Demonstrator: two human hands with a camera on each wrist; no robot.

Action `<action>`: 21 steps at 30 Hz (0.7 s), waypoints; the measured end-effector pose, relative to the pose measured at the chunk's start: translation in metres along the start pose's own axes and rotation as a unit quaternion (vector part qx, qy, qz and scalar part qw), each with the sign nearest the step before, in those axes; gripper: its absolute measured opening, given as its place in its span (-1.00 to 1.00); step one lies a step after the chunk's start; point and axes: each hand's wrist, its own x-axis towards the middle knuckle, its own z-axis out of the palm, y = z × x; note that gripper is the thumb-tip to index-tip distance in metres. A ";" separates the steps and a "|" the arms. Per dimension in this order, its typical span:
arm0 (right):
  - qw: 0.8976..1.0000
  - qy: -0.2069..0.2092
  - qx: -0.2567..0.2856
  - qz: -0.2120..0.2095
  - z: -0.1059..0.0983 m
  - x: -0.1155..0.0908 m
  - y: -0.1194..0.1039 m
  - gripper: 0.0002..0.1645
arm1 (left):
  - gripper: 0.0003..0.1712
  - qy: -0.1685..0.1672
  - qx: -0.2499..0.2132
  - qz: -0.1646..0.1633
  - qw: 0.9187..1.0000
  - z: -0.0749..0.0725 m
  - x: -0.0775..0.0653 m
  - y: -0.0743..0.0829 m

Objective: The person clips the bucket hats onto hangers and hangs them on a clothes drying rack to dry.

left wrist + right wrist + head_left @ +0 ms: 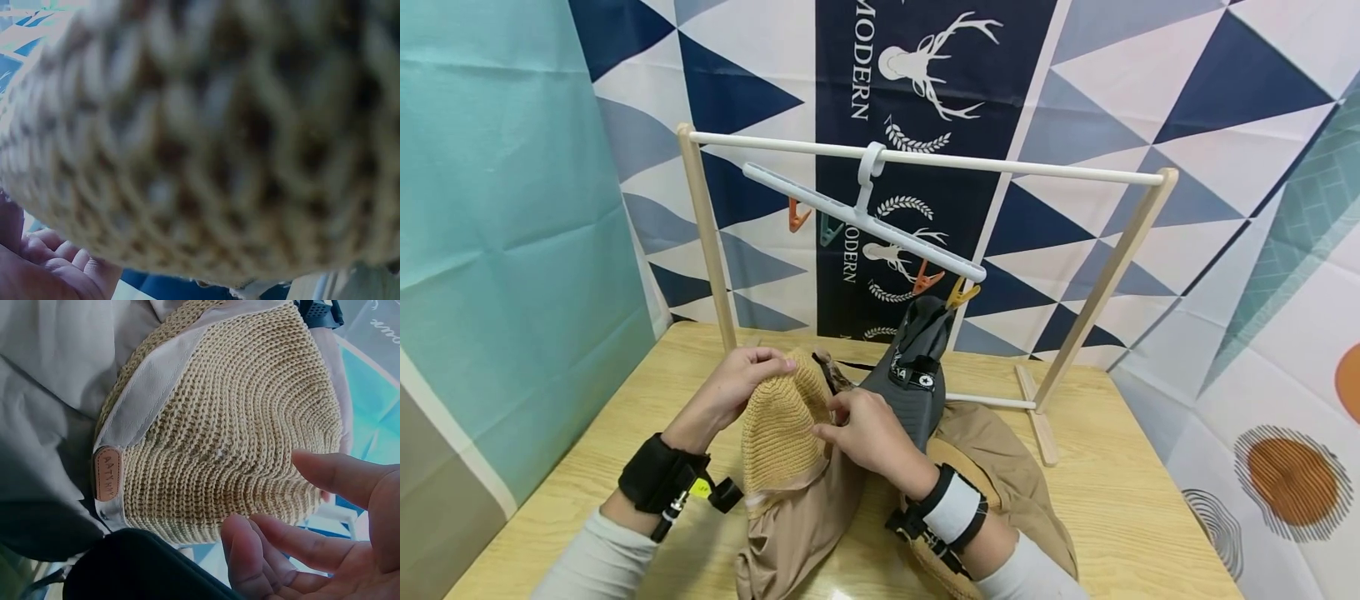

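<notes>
A tan woven sun hat (778,425) with a beige fabric flap (805,517) is held up above the table. My left hand (741,379) grips its crown from the left, fingers over the top edge. In the left wrist view, the blurred weave (206,144) covers most of the frame. My right hand (868,429) is at the hat's right side, thumb and fingers spread apart near the weave. In the right wrist view, a brown leather label (108,474) shows on the hat's band. Behind, a dark grey cap (917,367) hangs from a yellow clip (962,293).
A white hanger (857,218) hangs slanted from a rack rail (1022,167), with orange clips (797,215) and a teal clip (830,230). Another beige hat (1000,475) lies on the wooden table (1120,500) at right. The rack's right leg (1105,287) stands behind it.
</notes>
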 end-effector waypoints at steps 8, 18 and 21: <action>1.000 -0.014 -0.007 0.002 -0.012 0.001 -0.005 -0.62 | -0.87 -0.007 -0.005 -0.012 1.000 -0.003 0.002 0.006; 0.997 -0.070 -0.001 0.020 -0.037 0.009 -0.006 -0.60 | -0.84 -0.004 0.008 -0.014 1.000 -0.006 0.005 0.015; 0.997 -0.073 -0.001 0.026 -0.042 0.009 -0.006 -0.61 | -0.84 -0.006 0.013 -0.012 1.000 -0.007 0.006 0.017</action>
